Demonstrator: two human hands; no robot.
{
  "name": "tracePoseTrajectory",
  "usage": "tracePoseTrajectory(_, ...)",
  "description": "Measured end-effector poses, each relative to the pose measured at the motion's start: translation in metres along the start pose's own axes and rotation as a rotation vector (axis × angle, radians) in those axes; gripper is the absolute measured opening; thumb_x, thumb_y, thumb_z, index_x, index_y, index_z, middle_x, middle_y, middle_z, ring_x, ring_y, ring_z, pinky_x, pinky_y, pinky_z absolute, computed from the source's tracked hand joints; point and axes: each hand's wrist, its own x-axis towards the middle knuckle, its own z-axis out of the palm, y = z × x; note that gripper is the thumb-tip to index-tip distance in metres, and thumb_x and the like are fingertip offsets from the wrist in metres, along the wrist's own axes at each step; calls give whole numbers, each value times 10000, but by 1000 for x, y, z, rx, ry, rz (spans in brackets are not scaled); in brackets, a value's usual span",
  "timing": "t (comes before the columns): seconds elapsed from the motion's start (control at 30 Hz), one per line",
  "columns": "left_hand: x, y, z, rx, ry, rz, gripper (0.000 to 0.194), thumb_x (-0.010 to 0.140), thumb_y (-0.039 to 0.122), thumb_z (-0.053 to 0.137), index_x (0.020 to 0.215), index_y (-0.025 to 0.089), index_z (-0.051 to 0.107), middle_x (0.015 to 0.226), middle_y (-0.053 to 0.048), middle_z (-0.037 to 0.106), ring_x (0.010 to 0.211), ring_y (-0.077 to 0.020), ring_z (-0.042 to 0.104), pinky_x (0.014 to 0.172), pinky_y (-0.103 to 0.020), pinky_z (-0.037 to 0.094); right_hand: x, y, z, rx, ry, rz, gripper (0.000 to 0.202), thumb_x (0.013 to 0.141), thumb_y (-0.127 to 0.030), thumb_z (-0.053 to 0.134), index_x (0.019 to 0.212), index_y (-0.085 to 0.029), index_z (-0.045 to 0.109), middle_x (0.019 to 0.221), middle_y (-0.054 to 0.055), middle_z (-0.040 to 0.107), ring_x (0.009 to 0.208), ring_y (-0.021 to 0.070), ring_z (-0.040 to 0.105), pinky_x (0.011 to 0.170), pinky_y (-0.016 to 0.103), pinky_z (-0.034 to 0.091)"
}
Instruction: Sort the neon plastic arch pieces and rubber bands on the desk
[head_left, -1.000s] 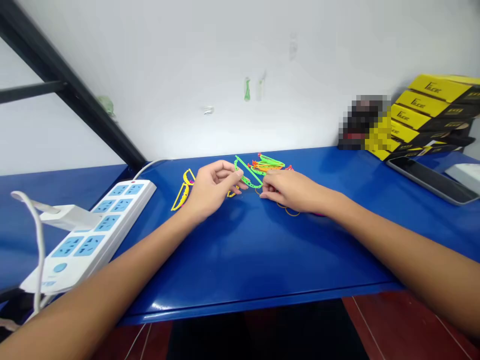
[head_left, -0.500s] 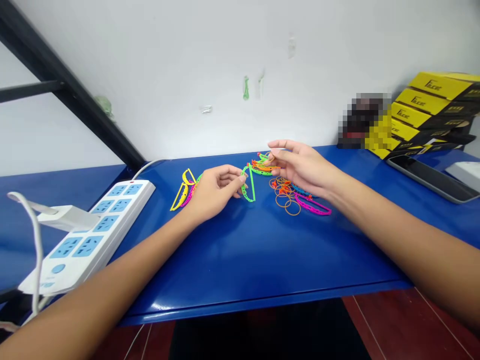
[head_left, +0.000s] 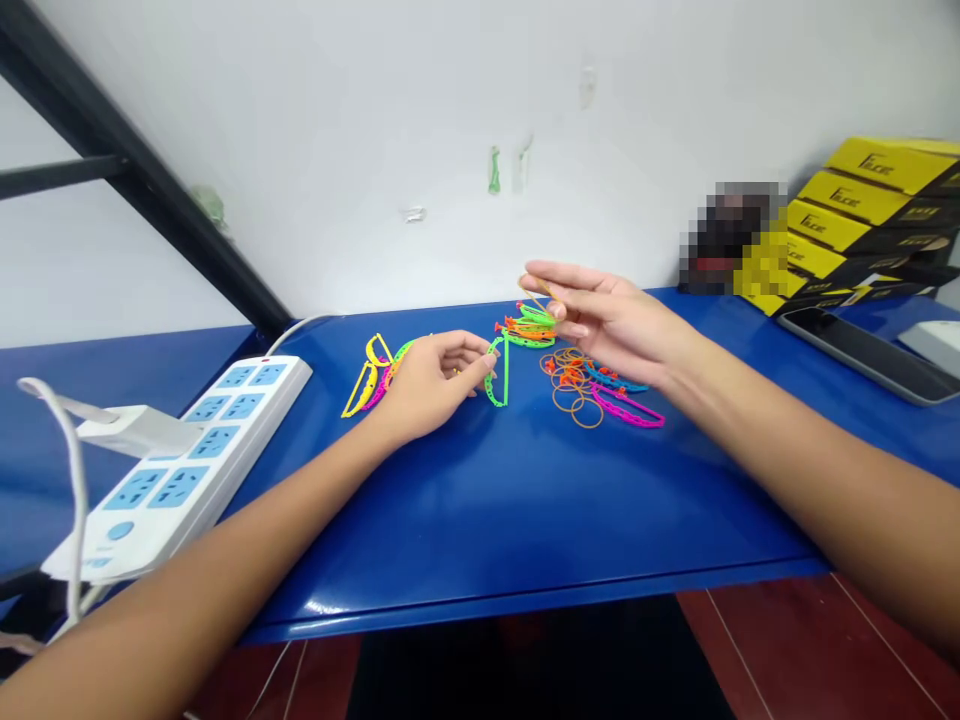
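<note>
Between thumb and fingers, my left hand point(head_left: 442, 385) pinches a small green plastic toy bow point(head_left: 505, 372) just above the table. My right hand point(head_left: 600, 310) is raised to its right, closed on a tan rubber band point(head_left: 531, 288) that loops out from the fingertips. Under the right hand lie loose rubber bands point(head_left: 587, 412), mixed with small orange pieces point(head_left: 571, 374). A magenta bow point(head_left: 628, 408) and a blue bow point(head_left: 619, 380) rest beside them. Behind sit green and orange bows point(head_left: 529, 330). Yellow bows point(head_left: 361, 390) lie left of my left hand, which partly hides other coloured pieces.
A white power strip point(head_left: 195, 450) with a plugged-in adapter point(head_left: 139, 440) and cable stands at the left. On the right are a dark phone point(head_left: 862, 350) and stacked yellow-black boxes point(head_left: 862, 215). A white wall point(head_left: 360, 130) rises behind the blue table point(head_left: 480, 520).
My right hand has risen slightly, and the rubber band now shows stretched open at its fingertips. The green bow in my left hand has turned a little more upright.
</note>
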Motion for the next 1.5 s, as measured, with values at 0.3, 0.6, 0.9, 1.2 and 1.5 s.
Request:
tracePoseTrajectory(0.3,-5,4,1,243,38,229,274,985,420,724,1033,159,792,895,-66,832,755,-183,762,697,-283,595,-4,8,1,-386,-56,-121,430,839,-248,898,1262,-199,846,1374,108,803,845,173,748,740,345,668)
tracePoseTrajectory(0.6,-8,5,0,412,59,480,211,1044,297,661,1078,148,808,916,-61,838,737,-153,752,690,-250,585,-12,11,8,-642,-123,-195,489,877,-367,890,1326,-182,840,1004,89,862,661,163,704,593,304,561)
tracePoseTrajectory(0.9,-7,3,-1,471,66,572,177,1038,272,674,1051,155,806,913,-58,838,734,-147,750,684,-238,579,-12,21,10,-626,-173,-208,386,886,-324,858,1248,-187,862,1037,87,866,717,179,760,678,317,610)
tracePoseTrajectory(1.2,-7,7,-2,467,66,561,191,1041,276,666,1008,148,804,877,-55,825,715,-145,741,677,-233,566,-10,17,6,-624,-156,-181,394,889,-339,856,1241,-162,855,1119,122,855,688,162,741,583,280,555)
tracePoseTrajectory(1.5,-9,6,5,232,173,405,167,994,313,753,1017,158,811,915,-69,843,763,-172,774,731,-265,614,-16,18,16,-570,-242,-90,428,933,-256,772,1354,-182,786,1098,108,850,852,215,826,530,226,574)
